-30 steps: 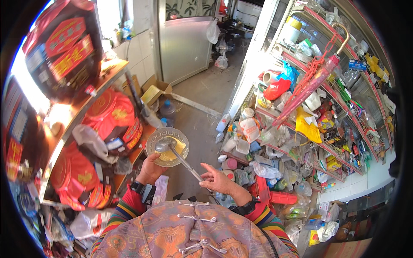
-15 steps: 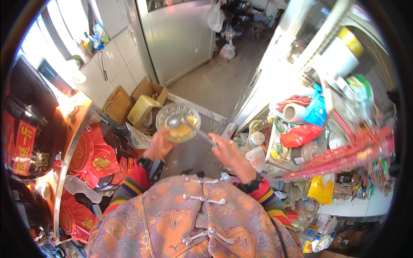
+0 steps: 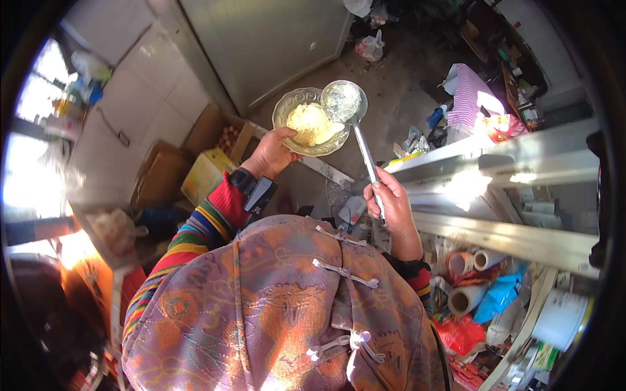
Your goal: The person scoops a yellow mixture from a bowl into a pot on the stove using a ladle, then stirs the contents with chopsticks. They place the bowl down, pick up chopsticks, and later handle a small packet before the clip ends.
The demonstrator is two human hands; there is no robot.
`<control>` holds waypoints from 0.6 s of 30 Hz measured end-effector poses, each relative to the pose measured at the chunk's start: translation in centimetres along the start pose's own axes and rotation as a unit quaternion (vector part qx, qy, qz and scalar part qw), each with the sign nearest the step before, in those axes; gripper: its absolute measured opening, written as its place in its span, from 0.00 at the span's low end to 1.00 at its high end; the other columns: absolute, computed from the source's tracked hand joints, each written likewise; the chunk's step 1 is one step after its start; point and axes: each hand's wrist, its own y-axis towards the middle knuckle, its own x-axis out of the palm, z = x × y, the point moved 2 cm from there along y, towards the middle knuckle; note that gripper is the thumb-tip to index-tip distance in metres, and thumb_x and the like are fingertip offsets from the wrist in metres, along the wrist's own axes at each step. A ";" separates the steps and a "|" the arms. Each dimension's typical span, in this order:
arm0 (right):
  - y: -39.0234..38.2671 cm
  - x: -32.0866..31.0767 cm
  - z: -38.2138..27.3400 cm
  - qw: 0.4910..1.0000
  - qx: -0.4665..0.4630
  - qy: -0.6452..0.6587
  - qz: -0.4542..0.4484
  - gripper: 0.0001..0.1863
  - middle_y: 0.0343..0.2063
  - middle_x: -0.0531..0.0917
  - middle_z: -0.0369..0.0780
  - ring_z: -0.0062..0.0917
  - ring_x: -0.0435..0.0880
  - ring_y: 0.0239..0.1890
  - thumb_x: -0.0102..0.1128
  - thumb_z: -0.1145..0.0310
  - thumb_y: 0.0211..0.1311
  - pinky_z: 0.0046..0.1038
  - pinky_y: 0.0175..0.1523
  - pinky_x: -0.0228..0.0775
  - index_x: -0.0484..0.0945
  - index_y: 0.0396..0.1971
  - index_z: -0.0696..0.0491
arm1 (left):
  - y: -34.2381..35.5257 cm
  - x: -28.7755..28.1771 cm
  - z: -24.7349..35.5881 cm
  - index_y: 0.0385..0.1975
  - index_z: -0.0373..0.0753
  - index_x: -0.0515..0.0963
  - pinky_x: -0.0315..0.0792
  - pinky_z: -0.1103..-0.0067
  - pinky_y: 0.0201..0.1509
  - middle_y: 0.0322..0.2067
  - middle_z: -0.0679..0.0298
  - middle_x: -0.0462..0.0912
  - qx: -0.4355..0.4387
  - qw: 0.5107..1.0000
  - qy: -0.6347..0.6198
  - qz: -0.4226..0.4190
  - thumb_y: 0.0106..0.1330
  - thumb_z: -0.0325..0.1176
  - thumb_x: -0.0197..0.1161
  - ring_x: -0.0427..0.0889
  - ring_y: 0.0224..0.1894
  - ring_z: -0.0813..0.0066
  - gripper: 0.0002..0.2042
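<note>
My left hand (image 3: 272, 154) grips a clear patterned glass bowl (image 3: 285, 106) by its near left side, thumb over the rim. A pale yellow, whitish mass (image 3: 312, 124) lies in the bowl. My right hand (image 3: 393, 202) is closed round the handle of a metal ladle (image 3: 366, 153). The ladle's round head is over the bowl's right rim, coated or filled with white, powdery-looking stuff (image 3: 342, 100). I cannot tell whether the head touches the rim.
An open cardboard box (image 3: 225, 133) with eggs and a yellow carton (image 3: 205, 174) stand beyond my left forearm. A metal door panel (image 3: 261, 45) is ahead. A white frame (image 3: 502, 238) runs along the right, with paper rolls (image 3: 468, 298) and bags below it.
My view has turned to the right. The ladle has come from inside the bowl to its right rim, and white stuff now shows in its head. The bowl's contents look paler and fuller.
</note>
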 end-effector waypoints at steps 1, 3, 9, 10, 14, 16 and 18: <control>2.3 -0.5 -1.2 1.000 0.007 0.006 0.022 0.24 0.26 0.76 0.40 0.15 0.67 0.16 0.46 0.70 0.70 0.18 0.19 0.60 0.61 0.65 0.57 | 2.6 0.5 1.7 0.60 0.33 0.65 0.69 0.66 0.60 0.58 0.56 0.73 -0.015 1.000 0.013 0.016 0.62 0.32 0.52 0.74 0.57 0.62 0.24; 6.4 -1.7 -3.6 0.999 -0.009 0.036 0.022 0.24 0.26 0.76 0.41 0.15 0.67 0.16 0.47 0.71 0.70 0.18 0.19 0.60 0.61 0.64 0.57 | 7.3 2.0 4.3 0.59 0.34 0.66 0.69 0.66 0.59 0.57 0.56 0.73 -0.015 1.000 0.025 -0.006 0.62 0.33 0.54 0.75 0.56 0.63 0.24; 19.2 -6.6 -8.7 0.995 -0.065 -0.029 0.074 0.24 0.25 0.76 0.38 0.13 0.67 0.17 0.48 0.72 0.69 0.17 0.20 0.59 0.63 0.64 0.58 | 20.6 3.7 8.8 0.60 0.33 0.64 0.65 0.62 0.63 0.57 0.56 0.73 -0.018 0.999 0.012 -0.040 0.63 0.32 0.51 0.73 0.59 0.62 0.24; 21.5 -7.6 -9.7 0.991 -0.079 -0.073 0.075 0.24 0.25 0.76 0.36 0.12 0.67 0.17 0.49 0.73 0.69 0.16 0.21 0.59 0.63 0.64 0.57 | 23.2 4.0 9.6 0.61 0.35 0.64 0.63 0.61 0.65 0.57 0.58 0.73 -0.052 0.998 0.011 -0.015 0.62 0.32 0.52 0.71 0.60 0.61 0.25; 31.7 -11.9 -14.1 0.993 -0.059 -0.077 0.067 0.24 0.25 0.78 0.38 0.13 0.67 0.16 0.51 0.75 0.68 0.16 0.21 0.59 0.64 0.64 0.56 | 32.2 6.9 13.4 0.60 0.35 0.65 0.64 0.63 0.65 0.58 0.56 0.73 -0.039 0.997 0.028 -0.057 0.61 0.32 0.54 0.72 0.60 0.60 0.25; 36.3 -14.5 -18.0 0.992 -0.053 -0.095 0.064 0.23 0.24 0.77 0.36 0.12 0.66 0.17 0.52 0.73 0.67 0.15 0.21 0.59 0.66 0.62 0.56 | 37.2 9.9 15.8 0.60 0.36 0.66 0.65 0.63 0.64 0.58 0.56 0.73 -0.072 0.996 0.032 -0.046 0.60 0.31 0.55 0.72 0.59 0.58 0.25; 38.8 -18.2 -22.2 0.990 -0.052 -0.109 0.071 0.23 0.24 0.77 0.34 0.11 0.66 0.18 0.53 0.72 0.67 0.15 0.22 0.59 0.67 0.61 0.56 | 42.2 13.0 16.5 0.61 0.37 0.65 0.64 0.62 0.65 0.59 0.57 0.72 -0.080 0.995 0.035 -0.044 0.59 0.31 0.56 0.71 0.60 0.59 0.26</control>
